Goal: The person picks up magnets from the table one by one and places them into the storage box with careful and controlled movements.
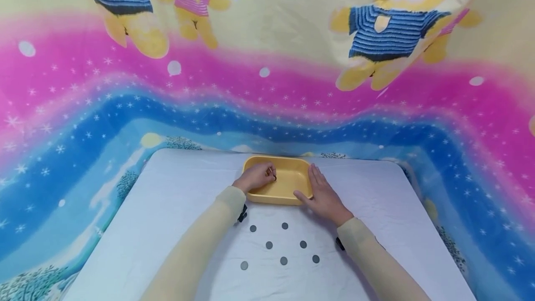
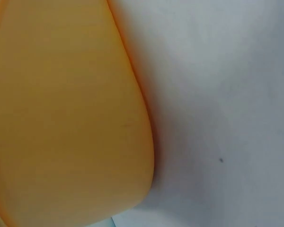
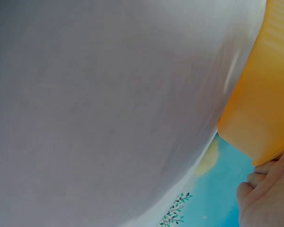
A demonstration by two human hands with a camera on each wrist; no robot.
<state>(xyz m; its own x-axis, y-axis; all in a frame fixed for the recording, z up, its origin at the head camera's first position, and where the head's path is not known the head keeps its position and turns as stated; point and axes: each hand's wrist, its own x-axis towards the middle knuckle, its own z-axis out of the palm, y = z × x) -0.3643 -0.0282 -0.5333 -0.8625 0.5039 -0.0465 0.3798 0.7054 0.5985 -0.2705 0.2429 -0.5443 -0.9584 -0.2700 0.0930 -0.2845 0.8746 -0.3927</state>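
A yellow rectangular tub (image 1: 288, 200) stands at the far side of the white table. My left hand (image 1: 257, 176) reaches over its left side, and its thumb and fingers pinch a small dark piece (image 1: 274, 178), mostly hidden, perhaps a disc seen edge-on. Against the tub's right rim rests my right hand (image 1: 328, 201), fingers fairly straight and thumb at the front corner. Several flat grey round discs, such as a middle one (image 1: 283, 260), lie spread on the table between my forearms. In the left wrist view only the tub's outer wall (image 2: 71, 118) shows, not the hand.
The white tabletop (image 1: 179, 189) ends just behind the tub. Beyond it hangs a printed cloth (image 1: 263, 92) with bears and snowflakes, which also runs along both sides. Dark wrist cameras sit under both sleeves.
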